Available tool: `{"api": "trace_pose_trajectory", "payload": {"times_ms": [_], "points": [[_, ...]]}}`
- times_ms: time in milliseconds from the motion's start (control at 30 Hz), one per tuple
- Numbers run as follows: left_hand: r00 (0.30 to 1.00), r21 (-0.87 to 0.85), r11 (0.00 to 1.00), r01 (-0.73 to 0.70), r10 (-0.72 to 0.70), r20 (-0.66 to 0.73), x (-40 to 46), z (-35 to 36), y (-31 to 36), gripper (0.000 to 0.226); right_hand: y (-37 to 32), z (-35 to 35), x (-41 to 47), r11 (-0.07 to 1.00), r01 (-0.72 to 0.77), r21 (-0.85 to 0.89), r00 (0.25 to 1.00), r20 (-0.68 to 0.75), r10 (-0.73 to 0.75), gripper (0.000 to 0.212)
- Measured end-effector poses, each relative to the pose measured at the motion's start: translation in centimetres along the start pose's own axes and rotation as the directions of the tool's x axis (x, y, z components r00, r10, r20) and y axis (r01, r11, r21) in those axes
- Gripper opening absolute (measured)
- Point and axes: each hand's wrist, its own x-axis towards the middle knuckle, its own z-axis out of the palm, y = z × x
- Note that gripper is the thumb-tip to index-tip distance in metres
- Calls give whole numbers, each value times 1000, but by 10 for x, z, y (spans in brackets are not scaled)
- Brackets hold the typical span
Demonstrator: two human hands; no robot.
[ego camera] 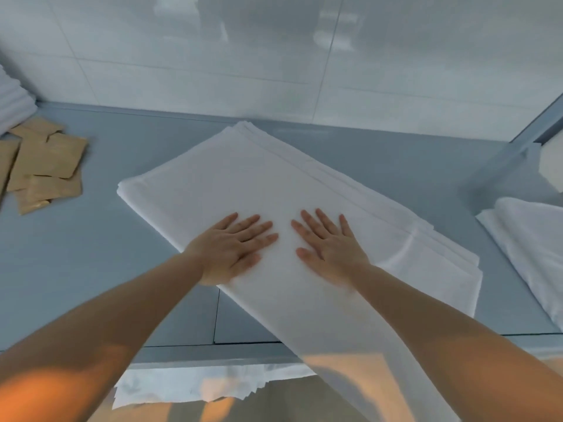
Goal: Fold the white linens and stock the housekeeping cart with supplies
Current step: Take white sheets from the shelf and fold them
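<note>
While both hands lie flat with fingers spread, the left hand and the right hand press side by side on the middle of a folded white sheet, gripping nothing; the palms-down pose looks meant to smooth the layers and hold the fold in place before the next fold is made. Both forearms reach forward from the lower corners of the view, nearly straight, wrists low, fingertips pointing away from the person and slightly toward each other. The sheet lies diagonally across the grey desk, its stacked edges showing along the far and right sides, while its near end hangs over the desk's front edge. Below that edge, more white fabric shows, partly hidden. Another white linen rests on the desk to the right, apart from the sheet. Near the far left, several tan packets lie scattered, beside a stack of white cloth against the tiled wall.
</note>
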Motion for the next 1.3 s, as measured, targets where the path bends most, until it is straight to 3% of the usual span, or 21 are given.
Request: {"api": "trace_pose_trajectory", "payload": {"times_ms": [100,167,233,300,367,500,733,933,1133,1200,1300], "points": [[1000,3,1000,-7,7,18,2,1,-15,52,-10,3,-12,999,42,7,999,-10,-42,57],[997,38,997,65,-66,26,3,3,-20,53,-20,5,-18,999,31,25,999,-10,-31,56],[957,98,952,290,-290,-14,4,2,-21,56,-30,7,-23,999,-22,45,999,-23,23,57],[861,105,855,508,-509,-19,3,-3,-7,54,-41,8,-27,993,-95,66,995,-27,97,58],[786,-27,786,617,-618,-9,-1,-6,23,52,-52,9,-29,985,-153,75,988,-28,155,61],[712,-347,664,663,-702,16,-9,1,100,56,-73,8,-26,958,-261,120,962,-47,268,64],[734,-247,722,647,-677,-56,-7,12,100,64,-81,6,-10,929,-343,141,936,-35,351,66],[819,-206,816,540,-566,-98,22,13,51,63,-20,-2,-6,970,-230,79,973,-3,231,58],[859,-191,869,456,-486,-160,46,10,33,57,64,-12,-50,853,-519,-56,847,100,522,54],[846,-206,868,451,-490,-210,48,6,33,48,46,-21,-39,840,-539,-68,839,50,542,54],[821,-244,849,469,-521,-233,47,-3,46,43,-28,-25,-23,913,-386,129,910,-108,400,52]]}}
